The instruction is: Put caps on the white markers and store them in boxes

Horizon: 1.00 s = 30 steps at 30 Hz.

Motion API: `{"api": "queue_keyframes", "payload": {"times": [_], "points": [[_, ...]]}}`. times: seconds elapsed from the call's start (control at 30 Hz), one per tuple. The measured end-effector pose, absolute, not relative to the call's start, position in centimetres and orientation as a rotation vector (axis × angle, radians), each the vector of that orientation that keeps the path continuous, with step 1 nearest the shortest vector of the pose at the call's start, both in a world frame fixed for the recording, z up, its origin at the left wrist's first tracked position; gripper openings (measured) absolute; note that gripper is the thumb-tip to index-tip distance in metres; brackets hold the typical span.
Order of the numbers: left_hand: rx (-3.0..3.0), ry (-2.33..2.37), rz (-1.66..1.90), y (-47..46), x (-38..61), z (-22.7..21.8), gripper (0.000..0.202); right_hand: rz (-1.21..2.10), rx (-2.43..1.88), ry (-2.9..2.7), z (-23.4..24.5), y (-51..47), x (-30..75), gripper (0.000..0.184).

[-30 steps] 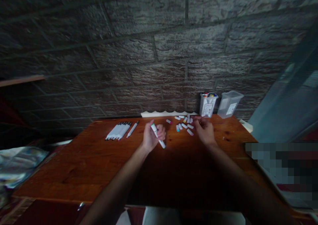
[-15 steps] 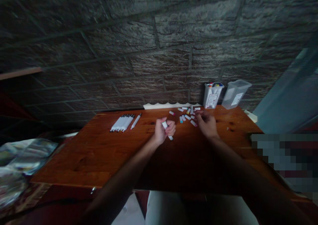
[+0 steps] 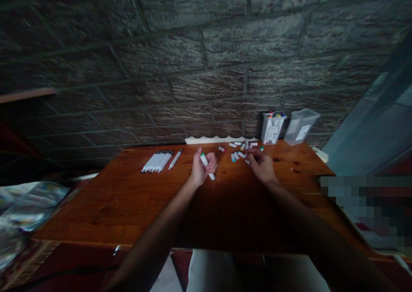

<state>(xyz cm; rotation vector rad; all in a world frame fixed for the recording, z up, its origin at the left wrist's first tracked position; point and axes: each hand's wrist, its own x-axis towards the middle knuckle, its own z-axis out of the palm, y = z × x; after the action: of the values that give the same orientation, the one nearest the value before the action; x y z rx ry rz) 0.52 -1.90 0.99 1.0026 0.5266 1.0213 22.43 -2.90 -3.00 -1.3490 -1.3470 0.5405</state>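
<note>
One white, green-ended cylindrical marker (image 3: 204,159) slants, gripped by the left hand (image 3: 200,170); small white cylindrical caps (image 3: 241,154) lie just left of the nearer right hand (image 3: 263,166) — its fingers' hold undetermined.

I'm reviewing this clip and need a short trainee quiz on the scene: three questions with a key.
1. Which hand holds the green-ended marker?
2. True or false: a row of white markers lies to the left of the scattered caps.
3. Fill in the number: ___ plastic containers stand to the right of the caps.

Key: 1. The left hand. 2. True. 3. Two.
</note>
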Motion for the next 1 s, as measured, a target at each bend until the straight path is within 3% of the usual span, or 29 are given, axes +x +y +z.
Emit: {"api": "queue_keyframes", "payload": {"times": [0.27, 0.53, 1.0], "points": [[0.891, 0.502, 1.037, -2.1, 0.7, 0.8, 0.069, 0.541, -1.373, -1.353, -3.6, -2.9, 22.2, 0.042], [1.113, 0.505, 0.819, -3.3, 2.8, 0.9, 0.060, 0.541, -1.393, -1.366, -3.7, -3.1, 22.3, 0.041], [1.138, 0.484, 0.830, -3.1, 1.8, 0.6, 0.063, 0.525, -1.378, -1.407, -3.8, -3.1, 22.0, 0.035]]}}
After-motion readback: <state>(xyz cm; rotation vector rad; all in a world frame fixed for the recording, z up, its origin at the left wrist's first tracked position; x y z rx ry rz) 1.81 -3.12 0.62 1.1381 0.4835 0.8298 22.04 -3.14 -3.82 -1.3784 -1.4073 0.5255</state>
